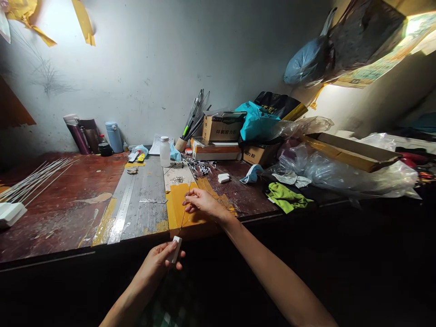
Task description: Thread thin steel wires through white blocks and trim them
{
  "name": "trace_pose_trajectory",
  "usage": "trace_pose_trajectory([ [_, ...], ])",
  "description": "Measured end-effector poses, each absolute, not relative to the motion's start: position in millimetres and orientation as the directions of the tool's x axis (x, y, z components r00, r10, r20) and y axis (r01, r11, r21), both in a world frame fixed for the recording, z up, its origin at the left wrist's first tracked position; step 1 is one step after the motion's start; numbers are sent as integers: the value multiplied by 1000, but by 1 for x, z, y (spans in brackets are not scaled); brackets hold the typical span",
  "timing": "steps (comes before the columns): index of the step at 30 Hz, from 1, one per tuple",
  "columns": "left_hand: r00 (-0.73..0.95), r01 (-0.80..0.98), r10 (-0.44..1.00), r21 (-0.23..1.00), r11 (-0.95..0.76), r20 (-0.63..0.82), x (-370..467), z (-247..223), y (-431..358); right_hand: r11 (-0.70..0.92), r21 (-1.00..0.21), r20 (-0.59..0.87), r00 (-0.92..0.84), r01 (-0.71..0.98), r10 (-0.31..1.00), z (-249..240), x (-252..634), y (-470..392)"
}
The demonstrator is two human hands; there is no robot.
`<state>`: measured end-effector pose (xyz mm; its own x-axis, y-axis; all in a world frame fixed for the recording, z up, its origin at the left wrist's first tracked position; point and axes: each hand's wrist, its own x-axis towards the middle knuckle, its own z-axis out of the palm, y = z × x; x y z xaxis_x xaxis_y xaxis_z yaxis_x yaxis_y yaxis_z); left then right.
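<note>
As left hand (161,254) grips oblong block (176,248), right hand (203,203) pinching thin rod (183,219)

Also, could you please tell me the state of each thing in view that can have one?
Left hand: closed on white block
White block: held, tilted
Right hand: pinching thin rod
Thin rod: held, slanting
Translucent bottle: upright, capped
Blue flask: upright, lid on
Carton at right: open-topped
Green cloth: crumpled
Ruler: lying flat
</note>
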<state>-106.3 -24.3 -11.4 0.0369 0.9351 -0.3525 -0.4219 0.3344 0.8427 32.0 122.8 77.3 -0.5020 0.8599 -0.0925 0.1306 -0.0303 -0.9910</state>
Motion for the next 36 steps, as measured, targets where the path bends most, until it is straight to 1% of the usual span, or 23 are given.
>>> trace_pose_trajectory([
  [3,46,-429,935,838,336,-351,-106,-11,-24,-22,-991,-91,-528,135,844,80,32,124],
  [11,6,-386,922,849,359,-387,-101,-5,-21,-9,-985,-93,-494,170,865,83,31,129],
  [17,24,-417,920,833,365,-391,-98,-6,-17,-32,-983,-131,-574,179,808,94,35,130],
  [23,32,-408,911,827,388,-411,-94,-3,-17,8,-975,-114,-528,223,841,86,37,136],
  [31,32,-400,915,833,381,-403,-92,-5,-14,-3,-984,-104,-570,176,815,84,43,140],
  [36,22,-391,915,839,379,-403,-90,-7,-13,5,-980,-104,-528,200,843,80,45,145],
])
